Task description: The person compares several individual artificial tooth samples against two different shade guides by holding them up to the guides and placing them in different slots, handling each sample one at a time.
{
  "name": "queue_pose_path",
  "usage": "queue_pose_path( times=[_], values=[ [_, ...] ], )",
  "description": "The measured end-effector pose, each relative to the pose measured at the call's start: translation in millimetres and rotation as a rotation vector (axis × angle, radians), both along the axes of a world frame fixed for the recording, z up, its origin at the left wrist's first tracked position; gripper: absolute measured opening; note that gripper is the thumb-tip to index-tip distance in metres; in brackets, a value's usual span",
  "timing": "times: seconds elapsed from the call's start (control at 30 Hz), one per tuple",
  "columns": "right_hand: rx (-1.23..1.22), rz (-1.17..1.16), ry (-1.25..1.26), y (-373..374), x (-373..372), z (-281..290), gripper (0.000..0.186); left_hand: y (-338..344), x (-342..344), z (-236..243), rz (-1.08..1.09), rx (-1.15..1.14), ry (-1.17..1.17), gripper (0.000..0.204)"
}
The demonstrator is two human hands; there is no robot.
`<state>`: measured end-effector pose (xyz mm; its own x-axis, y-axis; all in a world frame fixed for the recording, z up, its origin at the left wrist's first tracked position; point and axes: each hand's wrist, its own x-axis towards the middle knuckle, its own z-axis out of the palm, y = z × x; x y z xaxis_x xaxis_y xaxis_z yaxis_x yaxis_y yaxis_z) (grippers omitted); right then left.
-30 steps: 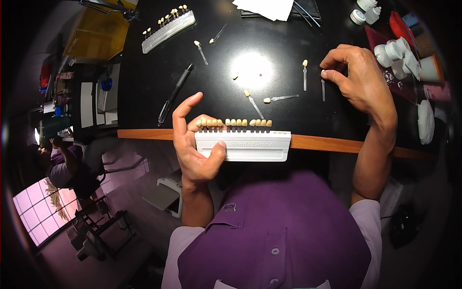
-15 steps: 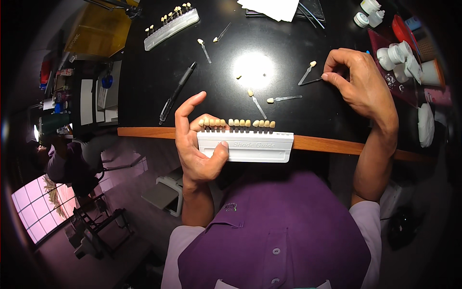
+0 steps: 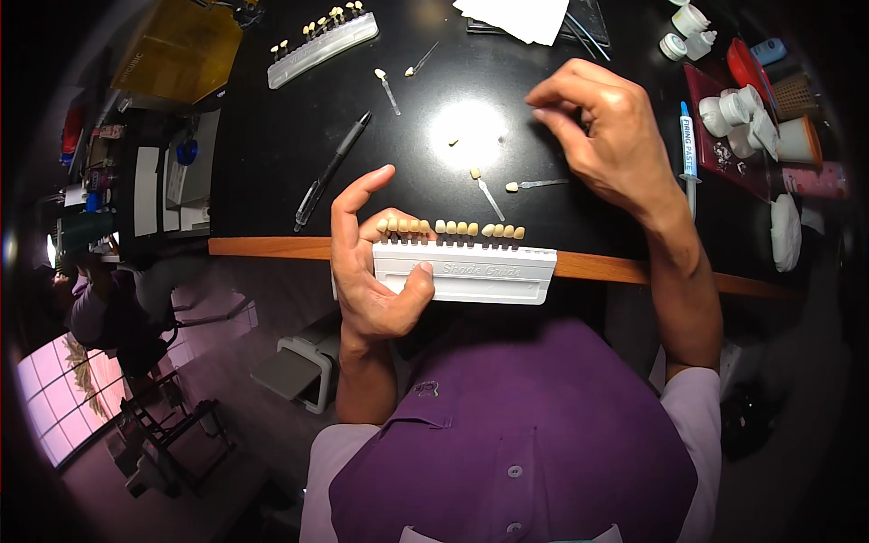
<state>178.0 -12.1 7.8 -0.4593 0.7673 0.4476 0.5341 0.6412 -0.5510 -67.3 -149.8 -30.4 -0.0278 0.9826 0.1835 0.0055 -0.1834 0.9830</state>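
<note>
In my left hand [image 3: 376, 271] is a white tooth shade guide [image 3: 462, 273], held upright at the table's front edge, thumb across its front and fingers behind. A row of tooth-shaped shade tabs [image 3: 457, 229] stands along its top. My right hand [image 3: 611, 127] hovers over the table to the right, with thumb and index fingertips slightly apart and nothing visible between them. Nearest it lies a loose shade tab [image 3: 539, 184] with a clear handle. A second loose tab [image 3: 489, 195] lies left of that, and a small tooth-coloured piece [image 3: 453, 142] sits in the bright glare.
Farther left are a black pen [image 3: 332, 172], two more loose tabs and a second shade guide [image 3: 323, 52]. A syringe [image 3: 689, 158] lies on the right, beside a dark red tray [image 3: 711, 100] with white jars. White paper [image 3: 514, 18] lies at the back.
My right hand has moved left and away from the dark thin handle it was touching; that handle and the tab beside it are now out of sight. My left hand keeps its hold.
</note>
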Motion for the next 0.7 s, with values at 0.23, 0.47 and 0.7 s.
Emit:
queue_pose_path(
  times=[0.23,0.47,0.7],
  values=[
    [-0.035,0.276,-0.089,15.4,-42.3,-21.0,0.020,0.0,-0.6,-1.6,-0.022,-0.014,-0.025,0.084],
    [-0.010,0.253,-0.086,24.1,-40.7,-19.1,0.007,3.9,2.1,-2.9,-0.023,0.025,-0.053,0.082],
    [-0.349,-0.047,0.340,14.6,20.6,28.9,0.010,3.9,2.2,-2.8,0.031,0.040,-0.041,0.082]
  ],
)
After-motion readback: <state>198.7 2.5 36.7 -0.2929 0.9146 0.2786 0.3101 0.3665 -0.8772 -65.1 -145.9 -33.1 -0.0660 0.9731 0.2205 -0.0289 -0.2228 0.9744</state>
